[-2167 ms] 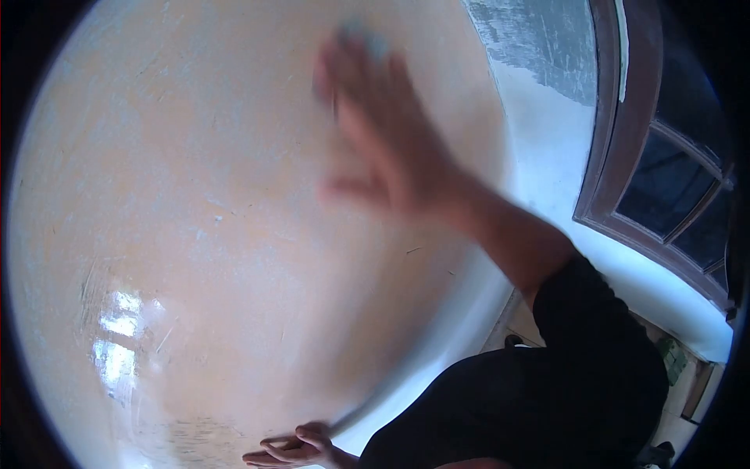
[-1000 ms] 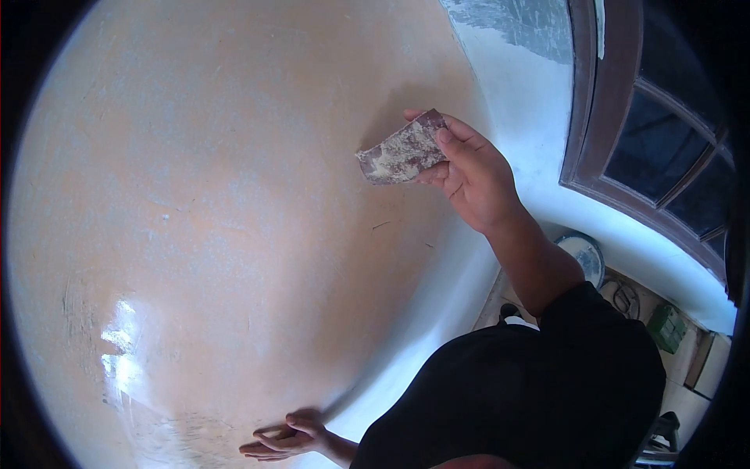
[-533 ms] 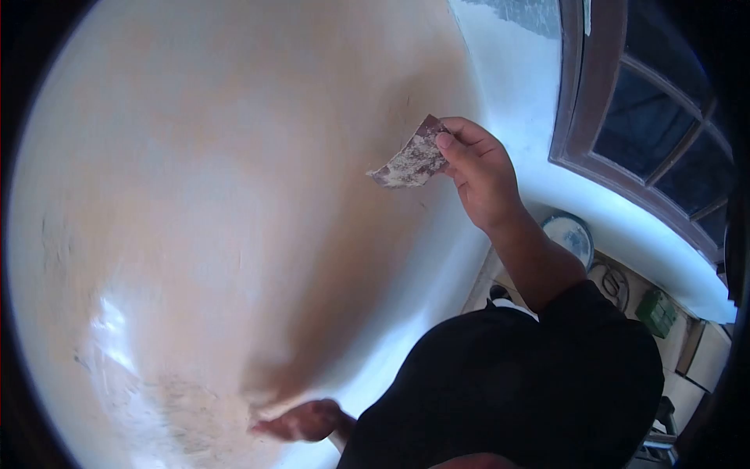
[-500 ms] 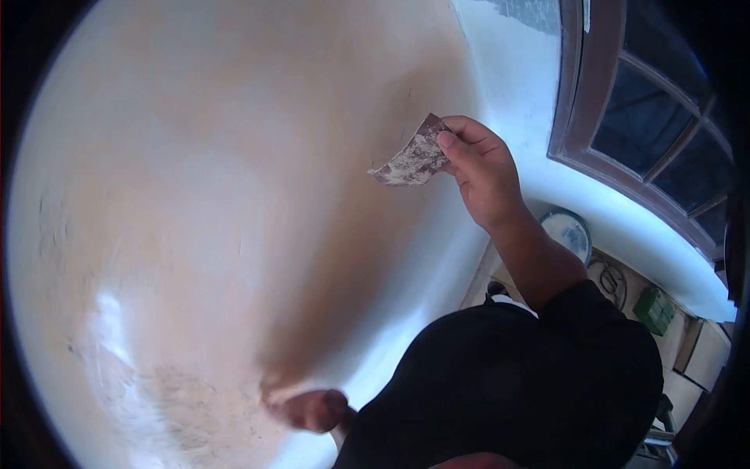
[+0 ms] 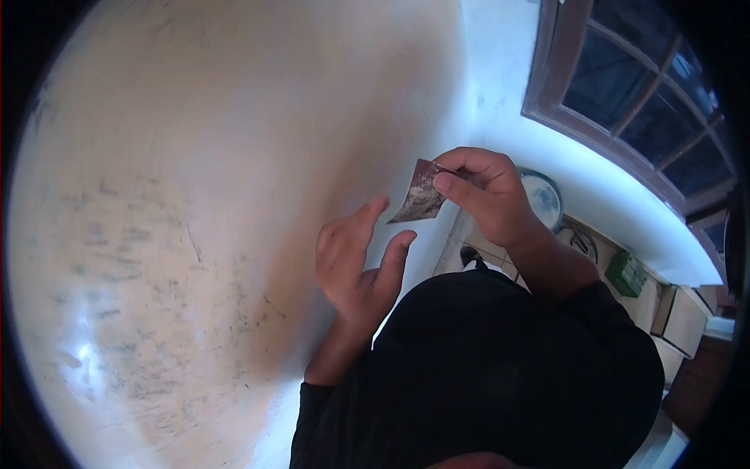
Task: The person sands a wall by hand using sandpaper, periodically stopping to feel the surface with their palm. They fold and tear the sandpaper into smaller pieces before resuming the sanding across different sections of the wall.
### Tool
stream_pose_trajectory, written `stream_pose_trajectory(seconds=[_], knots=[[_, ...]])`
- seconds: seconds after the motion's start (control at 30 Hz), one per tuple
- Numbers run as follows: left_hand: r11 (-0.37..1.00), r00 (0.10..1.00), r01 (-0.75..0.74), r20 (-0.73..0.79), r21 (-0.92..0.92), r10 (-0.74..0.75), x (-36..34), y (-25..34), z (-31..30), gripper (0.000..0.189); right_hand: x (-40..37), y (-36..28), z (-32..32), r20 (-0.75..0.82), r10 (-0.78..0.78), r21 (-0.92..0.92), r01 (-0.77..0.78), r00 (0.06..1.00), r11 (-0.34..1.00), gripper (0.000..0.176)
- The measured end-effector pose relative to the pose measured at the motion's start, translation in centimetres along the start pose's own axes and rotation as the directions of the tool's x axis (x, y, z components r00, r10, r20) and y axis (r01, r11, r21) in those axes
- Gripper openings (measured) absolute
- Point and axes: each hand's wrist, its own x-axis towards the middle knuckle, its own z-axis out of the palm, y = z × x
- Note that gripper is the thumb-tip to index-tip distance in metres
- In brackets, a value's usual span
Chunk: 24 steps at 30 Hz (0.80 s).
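Observation:
Between the thumb and fingers of my right hand (image 5: 492, 191) is a piece of sandpaper (image 5: 423, 195), reddish brown with pale dust caked on its surface. Its lower left corner points toward my left hand (image 5: 351, 262). That hand is raised in front of the wall with thumb and index finger spread apart, and nothing is in it. A small gap separates its fingertips from the sandpaper. The wall (image 5: 211, 156) is pale and peach-toned, with many dark scuffs and scratches at its lower left.
A brown-framed window (image 5: 617, 94) is set in the white adjoining wall at right. Below it on the tiled floor stand a round, whitish bucket (image 5: 541, 199) and a green box (image 5: 626, 273). My dark shoe (image 5: 470, 256) shows beside the wall's base.
My left hand has come up from low on the wall to beside the sandpaper, its fingers now spread. The right hand has lowered slightly with the sandpaper, and the view has shifted.

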Motion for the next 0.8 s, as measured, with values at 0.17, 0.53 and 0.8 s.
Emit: stream_pose_trajectory(seconds=[0.17, 0.53, 0.8], knots=[[0.934, 0.976, 0.194, 0.150, -0.299, -0.155, -3.2, -0.7, -0.7, 0.024, -3.8, -0.6, 2.4, 0.054, 0.065, -0.068, -0.061, 0.996, 0.996, 0.014], [0.825, 0.936, 0.337, 0.063, -0.454, -0.347, -7.6, -0.7, -1.8, 0.015, -5.2, 0.1, 4.4, 0.298, -0.416, -0.760, 0.477, 0.859, 0.441, 0.015], [0.951, 0.961, 0.277, 0.017, -0.138, -0.277, -6.0, 0.9, 0.9, 0.012, -1.8, 0.3, 0.3, 0.399, -0.330, -0.623, 0.517, 0.855, 0.587, 0.011]])
